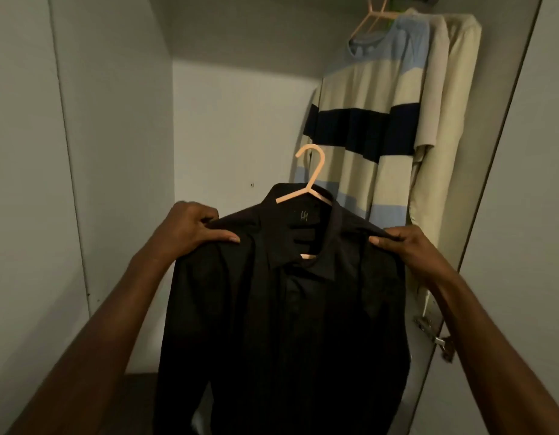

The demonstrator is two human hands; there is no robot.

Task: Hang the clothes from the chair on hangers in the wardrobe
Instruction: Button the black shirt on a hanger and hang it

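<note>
A black collared shirt [281, 324] hangs on a pale pink hanger [312, 180], held up in front of the open wardrobe. The hanger's hook pokes up above the collar, free of any rail. My left hand [190, 229] grips the shirt's left shoulder, thumb laid over the fabric. My right hand [403, 246] pinches the right shoulder. Both arms stretch forward from the bottom corners. The shirt's lower part runs out of view at the bottom.
At the upper right of the wardrobe a striped cream, light-blue and navy top [366, 120] hangs on a pink hanger [371, 18], with cream garments [447, 105] behind it. A door edge with a metal hinge [435, 331] stands right. The wardrobe's grey back wall [234, 127] is bare.
</note>
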